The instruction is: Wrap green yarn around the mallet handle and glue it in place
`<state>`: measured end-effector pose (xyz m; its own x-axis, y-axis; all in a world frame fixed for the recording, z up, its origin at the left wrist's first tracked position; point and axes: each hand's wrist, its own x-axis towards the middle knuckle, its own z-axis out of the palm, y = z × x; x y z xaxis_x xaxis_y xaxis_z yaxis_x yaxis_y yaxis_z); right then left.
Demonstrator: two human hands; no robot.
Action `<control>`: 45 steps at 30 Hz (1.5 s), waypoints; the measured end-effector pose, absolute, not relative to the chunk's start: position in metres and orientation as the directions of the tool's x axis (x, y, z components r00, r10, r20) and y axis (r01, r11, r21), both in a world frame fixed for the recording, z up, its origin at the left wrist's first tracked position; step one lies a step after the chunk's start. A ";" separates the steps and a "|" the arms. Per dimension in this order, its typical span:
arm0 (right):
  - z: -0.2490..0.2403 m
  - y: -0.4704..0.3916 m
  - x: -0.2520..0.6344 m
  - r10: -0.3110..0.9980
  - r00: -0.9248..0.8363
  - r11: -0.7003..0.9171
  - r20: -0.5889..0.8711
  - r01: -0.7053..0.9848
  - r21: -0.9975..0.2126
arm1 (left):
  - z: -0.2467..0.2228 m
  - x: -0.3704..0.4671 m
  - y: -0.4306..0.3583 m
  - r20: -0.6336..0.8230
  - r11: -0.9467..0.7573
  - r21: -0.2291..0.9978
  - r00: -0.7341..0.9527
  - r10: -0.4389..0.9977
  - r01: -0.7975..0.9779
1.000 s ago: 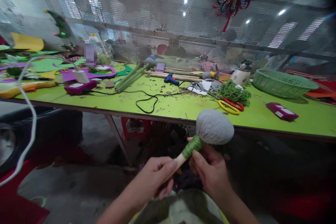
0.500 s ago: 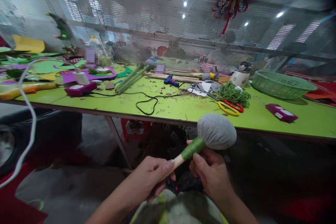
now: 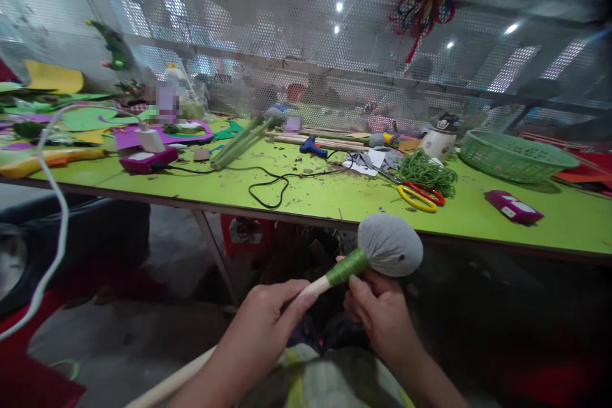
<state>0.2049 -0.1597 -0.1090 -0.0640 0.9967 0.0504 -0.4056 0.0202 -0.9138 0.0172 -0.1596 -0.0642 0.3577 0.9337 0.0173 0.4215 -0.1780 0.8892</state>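
A pale wooden stick (image 3: 178,375) slants up to the right in front of the table edge. Its upper end carries a rounded grey cloth head (image 3: 391,245), with green cord (image 3: 348,267) wound tightly just below it. My left hand (image 3: 272,315) is closed round the bare wood below the winding. Close under the head, my right hand (image 3: 382,309) pinches the green-wound part, its thumb on the near side; some of its fingers are hidden behind the stick.
On the green table (image 3: 315,194) lie red and yellow scissors (image 3: 421,196), green cord (image 3: 425,172), a blue glue gun (image 3: 313,146), a black cable and purple boxes. A green basket (image 3: 516,156) stands at the right. A white cable (image 3: 60,204) hangs at the left.
The grey head has dropped slightly and turned, showing a small dark spot. More of the stick's lower length now shows beyond my left forearm. Both hands have kept their grip.
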 end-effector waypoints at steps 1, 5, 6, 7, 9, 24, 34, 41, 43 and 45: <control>-0.109 -0.160 0.205 0.996 -0.069 0.019 0.052 -0.404 -0.914 | -0.063 0.016 -0.159 -0.023 -0.138 0.909 0.378 0.925 0.393; -0.106 -0.161 0.205 0.995 -0.077 0.029 0.065 -0.402 -0.915 | -0.066 0.015 -0.157 -0.203 0.096 0.967 0.484 0.851 0.237; -0.105 -0.161 0.204 0.995 -0.080 0.024 0.062 -0.413 -0.911 | -0.068 0.015 -0.157 -0.243 0.163 0.967 0.512 0.824 0.197; -0.104 -0.161 0.204 0.995 -0.082 0.018 0.059 -0.427 -0.904 | -0.070 0.015 -0.157 -0.280 0.229 0.960 0.539 0.795 0.160; -0.102 -0.162 0.202 0.995 -0.085 0.005 0.049 -0.457 -0.890 | -0.074 0.016 -0.156 -0.341 0.340 0.934 0.578 0.742 0.114; -0.102 -0.157 0.201 0.999 -0.048 -0.040 -0.020 -0.457 -0.888 | -0.091 0.029 -0.157 0.103 -0.268 0.817 0.329 0.939 0.510; -0.096 -0.157 0.203 0.993 -0.118 -0.074 -0.011 -0.551 -0.831 | -0.089 0.035 -0.157 0.041 -0.166 0.870 0.268 0.963 0.465; -0.099 -0.159 0.205 0.995 -0.089 -0.007 0.044 -0.507 -0.862 | -0.086 0.038 -0.158 -0.250 0.216 0.968 0.466 0.849 0.125; -0.098 -0.158 0.205 0.995 -0.092 -0.014 0.040 -0.527 -0.850 | -0.086 0.038 -0.160 -0.295 0.305 0.950 0.511 0.807 0.067; -0.097 -0.158 0.205 0.994 -0.101 -0.032 0.029 -0.549 -0.835 | -0.086 0.039 -0.161 -0.312 0.351 0.936 0.535 0.785 0.030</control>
